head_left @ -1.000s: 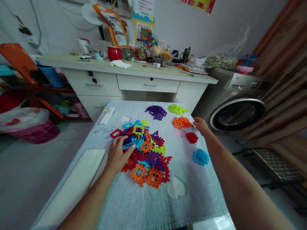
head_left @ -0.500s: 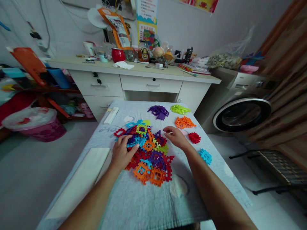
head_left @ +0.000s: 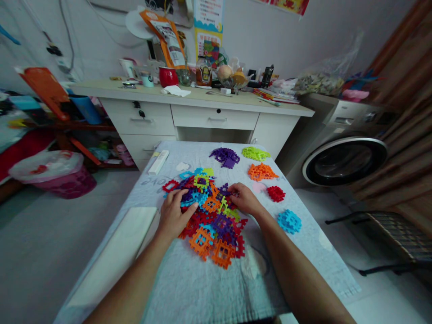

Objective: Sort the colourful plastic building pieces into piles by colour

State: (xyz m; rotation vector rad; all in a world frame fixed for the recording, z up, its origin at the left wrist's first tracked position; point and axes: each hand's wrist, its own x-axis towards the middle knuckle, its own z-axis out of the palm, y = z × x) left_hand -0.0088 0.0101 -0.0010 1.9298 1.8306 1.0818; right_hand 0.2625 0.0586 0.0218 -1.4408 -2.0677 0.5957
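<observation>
A mixed heap of interlocking plastic building pieces (head_left: 211, 205) in red, purple, blue, orange and green lies on the cloth-covered table. My left hand (head_left: 174, 211) rests on the heap's left side, thumb and fingers spread. At the right side of the heap, my right hand (head_left: 243, 198) has its fingers curled on a building piece, whose colour they mostly hide. Single-colour piles stand apart: purple (head_left: 225, 157), lime green (head_left: 255, 153), orange (head_left: 262, 171), red (head_left: 276, 194) and blue (head_left: 289, 221).
A white box-like strip (head_left: 158, 162) lies at the table's far left, and a long pale board (head_left: 114, 256) along its left edge. Behind stands a cluttered desk (head_left: 216, 105). To the right are a washing machine (head_left: 344, 139) and a chair (head_left: 388, 234).
My right hand has moved left and down onto the heap, its fingers closing there. The blue pile shows more fully beside my right forearm. My left hand stays on the heap.
</observation>
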